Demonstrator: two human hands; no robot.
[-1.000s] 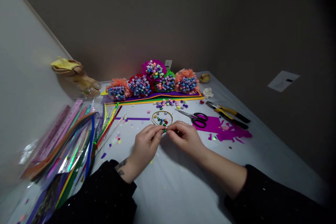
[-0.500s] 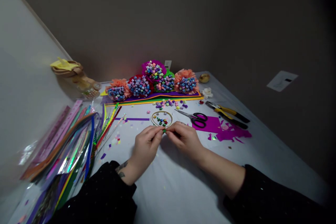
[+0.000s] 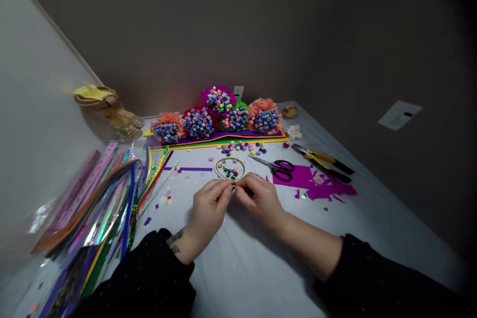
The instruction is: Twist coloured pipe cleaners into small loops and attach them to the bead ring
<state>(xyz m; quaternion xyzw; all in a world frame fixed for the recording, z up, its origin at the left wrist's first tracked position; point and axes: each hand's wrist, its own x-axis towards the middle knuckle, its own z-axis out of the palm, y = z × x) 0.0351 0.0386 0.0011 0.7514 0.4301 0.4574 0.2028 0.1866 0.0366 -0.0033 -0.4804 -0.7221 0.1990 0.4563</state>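
Five star bunches (image 3: 198,122) on paper flowers (image 3: 263,105) done, at back of table (image 3: 238,268). Your left hand (image 3: 206,213) and right hand (image 3: 259,201) meet, fingertips pinching small green piece (image 3: 233,187) just below gold ring (image 3: 229,158). Few stars (image 3: 229,172) inside ring; loose star pile (image 3: 242,147) left beyond it, unused. Piece too small to tell shape.

A tiny green piece (image 3: 233,186), too small to make out its shape, is pinched between the left hand (image 3: 207,214) and right hand (image 3: 259,200), just below a thin gold hoop (image 3: 229,158) circling small colored stars (image 3: 229,172).
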